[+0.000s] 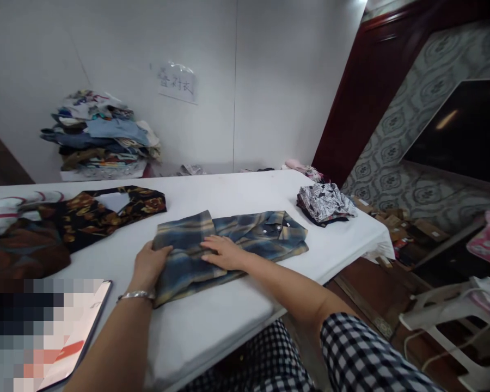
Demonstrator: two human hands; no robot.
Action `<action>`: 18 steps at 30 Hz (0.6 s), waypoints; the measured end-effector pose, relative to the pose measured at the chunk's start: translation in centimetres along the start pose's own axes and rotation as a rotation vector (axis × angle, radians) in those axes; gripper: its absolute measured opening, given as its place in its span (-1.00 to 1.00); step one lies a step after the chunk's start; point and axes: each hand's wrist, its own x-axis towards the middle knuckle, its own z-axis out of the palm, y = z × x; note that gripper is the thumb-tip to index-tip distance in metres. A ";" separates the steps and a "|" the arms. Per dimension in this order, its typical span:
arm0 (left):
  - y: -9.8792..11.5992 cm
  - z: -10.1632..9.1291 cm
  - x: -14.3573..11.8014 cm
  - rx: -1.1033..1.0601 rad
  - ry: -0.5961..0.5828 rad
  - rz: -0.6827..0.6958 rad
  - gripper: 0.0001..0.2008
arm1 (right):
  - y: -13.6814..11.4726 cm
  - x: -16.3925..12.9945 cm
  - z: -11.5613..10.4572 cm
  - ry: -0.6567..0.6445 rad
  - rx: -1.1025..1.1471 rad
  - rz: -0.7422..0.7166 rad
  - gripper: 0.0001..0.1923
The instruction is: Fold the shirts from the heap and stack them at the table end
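A blue and tan plaid shirt (188, 261) lies partly folded on the white-covered table (212, 332). Its collar and buttons face right, and its left part is doubled over into a thicker layer. My left hand (149, 264) holds the left edge of the fold, thumb on top and the other fingers mostly hidden beyond the edge. A bracelet circles that wrist. Across the middle of the shirt lies my right hand (224, 253), palm down with fingers stretched out over the fold's edge, gripping nothing.
Patterned garments (106, 218) lie at the left. A folded black-and-white garment pile (324, 202) sits near the table's right end. Behind stands a tall clothes heap (106, 130). A partly blurred screen device (81, 348) is at lower left, a white plastic stool (436, 332) at lower right.
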 end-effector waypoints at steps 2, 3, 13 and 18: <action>0.0 -0.1 -0.2 0.089 -0.018 0.004 -0.79 | 2.5 -0.9 -2.2 0.164 -0.047 0.026 -0.59; 0.2 0.0 -0.4 0.146 -0.029 0.002 -0.79 | 4.0 -1.5 -3.7 0.237 -0.092 0.090 -0.62; 0.9 0.7 -0.4 0.389 -0.114 0.028 -0.62 | 13.3 -9.4 -11.1 0.159 -0.499 0.700 -0.50; 0.8 0.7 -0.8 0.346 -0.091 0.036 -0.61 | 12.9 -9.4 -9.7 0.278 -0.408 0.693 -0.55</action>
